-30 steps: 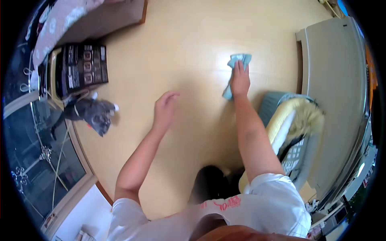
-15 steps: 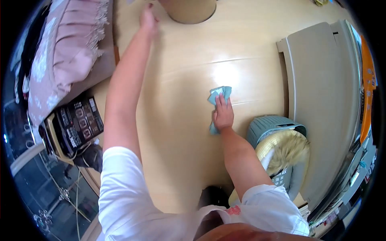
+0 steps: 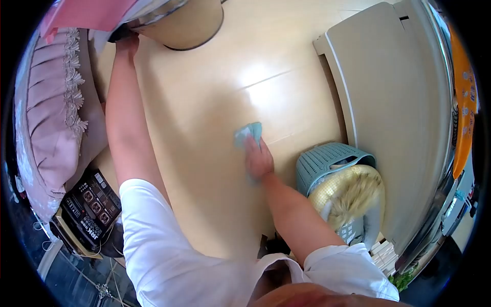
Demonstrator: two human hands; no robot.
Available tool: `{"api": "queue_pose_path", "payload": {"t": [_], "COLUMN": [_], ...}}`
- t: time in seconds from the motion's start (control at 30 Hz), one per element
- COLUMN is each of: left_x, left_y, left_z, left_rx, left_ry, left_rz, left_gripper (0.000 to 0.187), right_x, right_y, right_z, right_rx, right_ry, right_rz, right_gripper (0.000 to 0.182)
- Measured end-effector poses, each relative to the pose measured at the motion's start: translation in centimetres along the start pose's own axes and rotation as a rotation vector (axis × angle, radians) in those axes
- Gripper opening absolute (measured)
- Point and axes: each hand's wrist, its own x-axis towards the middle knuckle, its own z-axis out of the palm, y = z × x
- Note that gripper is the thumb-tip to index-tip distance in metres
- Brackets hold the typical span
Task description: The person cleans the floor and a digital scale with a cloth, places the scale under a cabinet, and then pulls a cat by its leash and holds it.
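Observation:
My right hand (image 3: pixel 259 156) presses a folded pale blue-green cloth (image 3: pixel 250 132) against the light wood-look floor (image 3: pixel 204 133). The cloth pokes out past the fingertips, and its lower end under the palm is blurred. My left hand (image 3: pixel 127 45) is stretched far forward at the top left, beside a round tan bin (image 3: pixel 184 25). Its fingers are hidden by a dark thing (image 3: pixel 120 34) and the bin's side, so I cannot make out what they hold. A pink sheet-like thing (image 3: pixel 87 13) hangs just above that hand.
At left is a bed or sofa edge with a mauve fringed cover (image 3: pixel 51 112), and below it a black printed box (image 3: pixel 94 204). On the right stand a blue-green plastic basket (image 3: pixel 327 158), a yellow fur-topped item (image 3: pixel 353 199) and a beige cabinet (image 3: pixel 383 77).
My view has shifted, and the bin shows more fully with the pink thing. My left hand has gone to the bin's left side. My right hand and cloth appear farther left in view.

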Motion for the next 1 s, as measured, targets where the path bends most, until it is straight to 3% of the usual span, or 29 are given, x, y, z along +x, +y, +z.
{"api": "queue_pose_path", "payload": {"t": [0.67,0.8,1.0], "left_x": [-13.6,-16.1,-21.4], "left_y": [-3.7,-4.8,-7.4], "left_z": [16.7,18.6,20.6], "left_rx": [0.376,0.400,0.434], "left_ry": [-0.325,-0.359,-0.338], "left_rz": [-0.072,-0.058,0.003], "left_gripper": [0.040,0.042,0.045], "right_x": [-0.1,-0.3,-0.1], "right_y": [-0.9,-1.4,-1.5], "right_z": [-0.9,-1.2,-1.1], "right_rx": [0.014,0.007,-0.008], "right_ry": [0.045,0.085,-0.018], "right_rz": [0.000,-0.016,0.047], "right_gripper": [0.063,0.062,0.060]}}
